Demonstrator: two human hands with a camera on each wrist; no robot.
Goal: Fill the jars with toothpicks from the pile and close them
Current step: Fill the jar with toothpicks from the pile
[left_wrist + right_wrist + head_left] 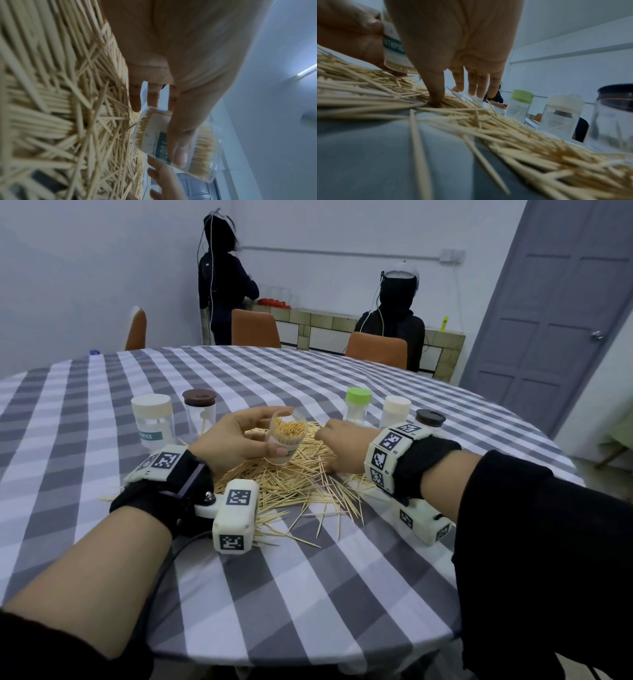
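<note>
My left hand (236, 440) grips an open clear jar (287, 436), packed with toothpicks and tilted, just above the toothpick pile (298, 484). In the left wrist view the thumb lies across the label of the jar (154, 136), beside the pile (60, 108). My right hand (342, 446) rests on the pile to the right of the jar. Seen from the right wrist, that hand (462, 40) has its thumb tip pressed into the toothpicks (471, 121) and its fingers (476, 83) hang straight, holding nothing. The held jar (393, 51) shows at upper left.
On the checked tablecloth (308, 577) stand lidded jars: a cream-lidded one (152, 419) and a brown-lidded one (199, 409) at the left; green (358, 405), cream (395, 412) and brown (430, 419) at the right. Two people and orange chairs are beyond the table.
</note>
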